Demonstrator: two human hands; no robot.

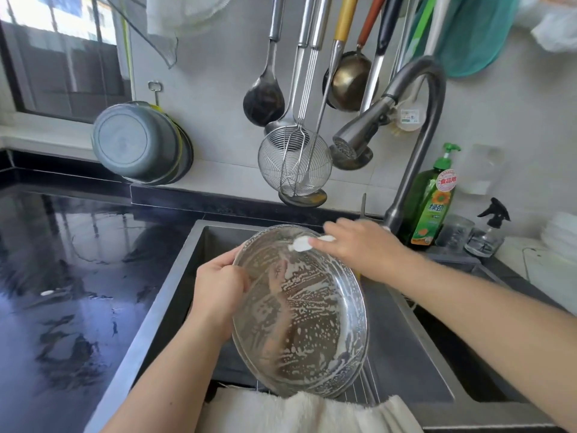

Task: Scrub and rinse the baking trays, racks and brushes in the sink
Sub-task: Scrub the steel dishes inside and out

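A round steel baking tray (309, 323), streaked with white soap foam, stands tilted over the sink (402, 364). My left hand (218, 285) grips its left rim. My right hand (359, 248) is at the tray's upper rim and holds a small white cloth (301, 244) against the metal. Thin wires of a rack (365, 385) show under the tray's lower edge. The tray hides much of the sink floor.
The faucet (352, 139) hangs above the sink, no water running. A green soap bottle (432, 201) and a spray bottle (490, 229) stand at the right. Ladles and a wire skimmer (293, 164) hang on the wall. A white towel (299, 414) drapes the sink's front edge. A wet black counter (68, 276) lies left.
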